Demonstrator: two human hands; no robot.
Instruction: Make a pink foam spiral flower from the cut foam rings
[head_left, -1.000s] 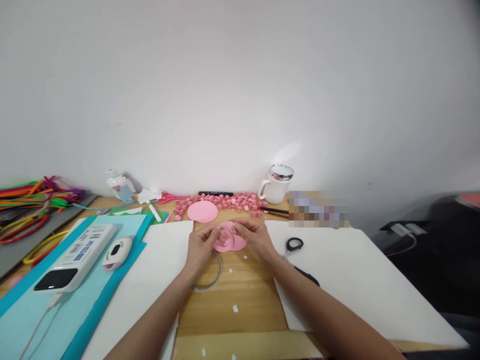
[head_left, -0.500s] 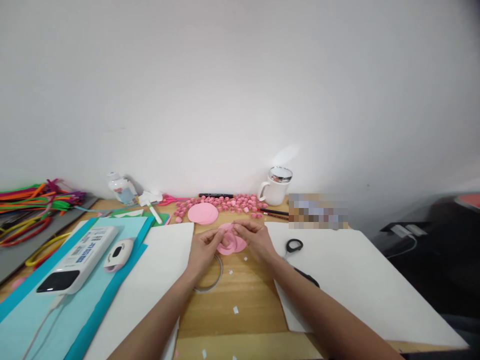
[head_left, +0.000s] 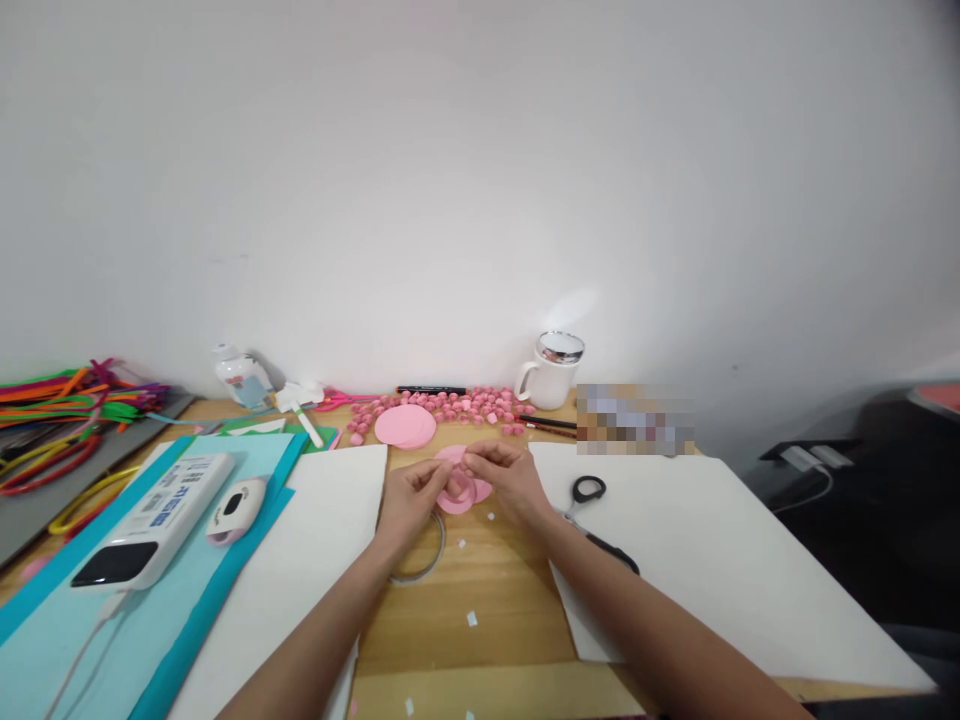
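Observation:
Between my hands is a pink paper piece (head_left: 459, 503) with curved, looping bands, like a round cut into a spiral. My left hand (head_left: 411, 493) pinches its upper left part between thumb and fingertips. From the other side, my right hand (head_left: 511, 477) pinches it close to the left fingertips. The fingers partly cover the paper where they meet. A thin grey ring, like a tape roll (head_left: 441, 548), lies partly hidden by my left hand and wrist. Pink paper circles (head_left: 405, 426) lie behind my left hand, with many small rolled pink paper pieces (head_left: 450, 406) beyond.
Black-handled scissors (head_left: 589, 490) rest on white board (head_left: 697, 560) beside my right forearm. A white mug (head_left: 551, 378) stands by the wall. At left are a white device (head_left: 161, 520) with a cable, a glue bottle (head_left: 244, 378) and colourful pipe cleaners (head_left: 82, 400).
The pink paper has turned and shifted slightly between my fingertips, so its loops lie differently. Both hands keep their pinch in nearly the same place.

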